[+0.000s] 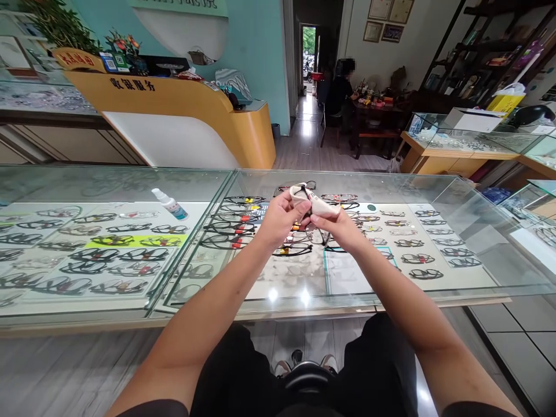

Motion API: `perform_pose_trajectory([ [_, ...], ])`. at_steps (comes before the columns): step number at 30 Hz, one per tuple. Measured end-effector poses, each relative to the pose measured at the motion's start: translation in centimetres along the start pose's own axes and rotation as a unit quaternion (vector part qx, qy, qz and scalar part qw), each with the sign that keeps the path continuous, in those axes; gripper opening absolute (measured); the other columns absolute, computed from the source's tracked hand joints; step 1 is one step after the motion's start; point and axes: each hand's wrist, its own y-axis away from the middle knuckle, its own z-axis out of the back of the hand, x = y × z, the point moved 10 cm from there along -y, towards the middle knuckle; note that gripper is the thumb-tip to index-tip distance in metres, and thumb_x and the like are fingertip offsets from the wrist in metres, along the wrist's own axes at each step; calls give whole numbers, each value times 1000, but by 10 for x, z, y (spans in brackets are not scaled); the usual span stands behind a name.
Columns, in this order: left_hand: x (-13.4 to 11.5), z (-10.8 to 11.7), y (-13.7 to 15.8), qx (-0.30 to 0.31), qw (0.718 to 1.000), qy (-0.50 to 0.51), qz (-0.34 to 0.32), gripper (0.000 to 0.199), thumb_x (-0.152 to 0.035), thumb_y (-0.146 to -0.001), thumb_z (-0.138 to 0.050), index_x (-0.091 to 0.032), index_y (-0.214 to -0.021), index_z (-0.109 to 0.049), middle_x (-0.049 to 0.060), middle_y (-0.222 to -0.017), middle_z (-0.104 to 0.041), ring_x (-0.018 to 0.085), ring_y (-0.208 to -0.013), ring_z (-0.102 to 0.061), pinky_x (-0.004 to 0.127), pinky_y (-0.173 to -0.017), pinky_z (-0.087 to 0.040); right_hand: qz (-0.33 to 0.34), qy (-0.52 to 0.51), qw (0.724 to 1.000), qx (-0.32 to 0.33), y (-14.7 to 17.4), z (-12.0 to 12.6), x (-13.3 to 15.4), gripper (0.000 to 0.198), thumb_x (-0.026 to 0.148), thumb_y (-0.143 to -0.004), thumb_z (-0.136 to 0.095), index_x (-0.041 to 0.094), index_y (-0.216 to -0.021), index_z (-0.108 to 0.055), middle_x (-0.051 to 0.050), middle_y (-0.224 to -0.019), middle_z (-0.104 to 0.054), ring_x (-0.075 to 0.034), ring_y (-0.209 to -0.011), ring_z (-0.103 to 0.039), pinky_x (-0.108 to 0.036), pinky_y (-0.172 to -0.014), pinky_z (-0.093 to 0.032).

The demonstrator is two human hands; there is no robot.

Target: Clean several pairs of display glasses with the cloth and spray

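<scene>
Above the glass counter, both my hands are closed around a pale cloth (325, 208) and a dark-rimmed pair of eyeglasses (303, 190) partly wrapped in it. My left hand (280, 220) pinches the glasses through a fold of the cloth, thumb on top. The fingers of my right hand (339, 227) grip the cloth's lower right part. Cloth and fingers hide most of the lenses. To the left, a white spray bottle (170, 204) with a blue label stands on the counter's glass top.
Rows of eyeglasses (119, 255) fill the glass display counter (278, 298) beneath my hands. A yellow-and-white reception desk (174, 124) stands beyond it at left. Further back, a person (341, 90) sits at a dark table. Another glass showcase (460, 145) is at right.
</scene>
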Motion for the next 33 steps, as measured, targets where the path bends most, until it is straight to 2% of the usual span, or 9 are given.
perform_pose_trajectory([
  [3, 2, 6, -1, -24, 1000, 14, 2, 60, -72, -80, -90, -19, -82, -61, -5, -59, -57, 6, -39, -44, 22, -38, -33, 10, 10, 1000, 7, 2, -7, 2, 44, 62, -85, -89, 20, -95, -89, -8, -95, -86, -25, -96, -77, -40, -97, -60],
  [5, 1, 2, -2, -5, 999, 38, 16, 61, -72, -79, -90, -18, -84, -62, -3, -62, -60, 8, -42, -50, 23, -40, -40, 11, 11, 1000, 1, 3, -4, 2, 43, 62, -87, -88, 20, -93, -89, -8, -95, -86, -25, -98, -77, -39, -100, -59],
  [8, -3, -11, -1, 59, 994, 75, 46, 60, -62, -75, -98, -16, -98, -69, 1, -76, -70, 12, -56, -63, 27, -53, -54, 7, -5, 1000, -10, 2, 7, 2, 42, 62, -89, -86, 20, -92, -90, -8, -92, -85, -24, -100, -76, -38, -103, -57],
  [11, -7, -17, 1, 79, 992, 82, 50, 59, -45, -69, -106, -15, -104, -70, 0, -79, -71, 11, -63, -64, 24, -59, -54, -17, -46, 999, -15, 0, 13, -5, 47, 67, -87, -86, 20, -92, -90, -7, -87, -84, -23, -93, -76, -36, -94, -58],
  [14, -3, -13, 0, 46, 996, 66, 42, 61, -43, -65, -108, -16, -102, -68, -3, -74, -67, 8, -57, -59, 21, -52, -47, -26, -60, 998, -22, -1, 11, -12, 50, 69, -84, -87, 20, -89, -89, -8, -87, -83, -21, -86, -73, -35, -88, -57],
  [20, 4, 3, 1, -54, 998, 33, 6, 62, -72, -76, -93, -18, -84, -61, -6, -59, -57, 6, -41, -45, 22, -38, -33, -2, -15, 1000, -22, 0, -2, -15, 46, 65, -87, -87, 19, -91, -88, -8, -93, -85, -22, -95, -74, -34, -92, -55],
  [26, 1, 0, -4, -40, 994, 101, 0, 65, -73, -71, -95, -16, -93, -72, 2, -75, -72, 13, -64, -64, 25, -59, -52, -25, -88, 994, -53, 3, 12, -3, 48, 70, -82, -89, 23, -93, -89, -6, -89, -83, -18, -78, -68, -34, -83, -57],
  [30, -3, 14, -7, -54, 998, 36, -9, 67, -73, -78, -90, -14, -106, -75, 9, -95, -80, 21, -87, -73, 32, -81, -58, 34, -52, 990, -125, 6, 42, 22, 43, 69, -85, -86, 28, -93, -89, -7, -112, -84, -26, -106, -74, -39, -97, -59],
  [33, 3, 8, -4, -8, 999, -32, 25, 68, -76, -82, -85, -15, -109, -75, 7, -95, -78, 20, -88, -70, 32, -84, -55, 95, -15, 982, -164, 9, 59, 37, 39, 67, -89, -84, 29, -94, -90, -7, -142, -75, -30, -137, -66, -43, -112, -56],
])
